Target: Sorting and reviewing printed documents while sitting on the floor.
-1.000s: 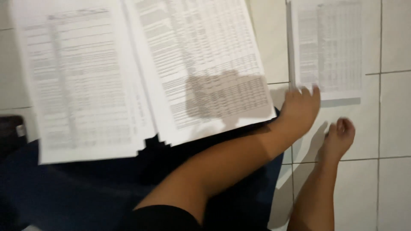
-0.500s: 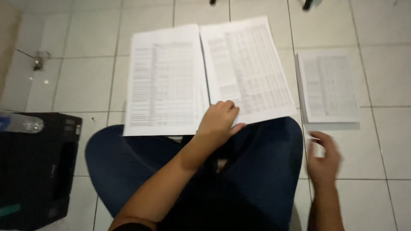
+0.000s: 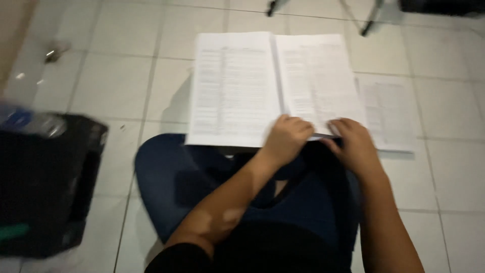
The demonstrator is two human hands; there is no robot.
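Open stack of printed sheets (image 3: 237, 91) on lap, left hand (image 3: 288, 139) and right hand (image 3: 356, 144) fingers grasping its near edge

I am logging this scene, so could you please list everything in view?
open stack of printed sheets: 1, white, on the lap and floor, centre
separate printed sheet: 1, white, on the floor right of the stack
black box: 1, black, left edge
plastic bottle: 1, clear, blurred, on the box
tiled floor: white
left hand: on the stack's near edge
right hand: on the stack's near right corner
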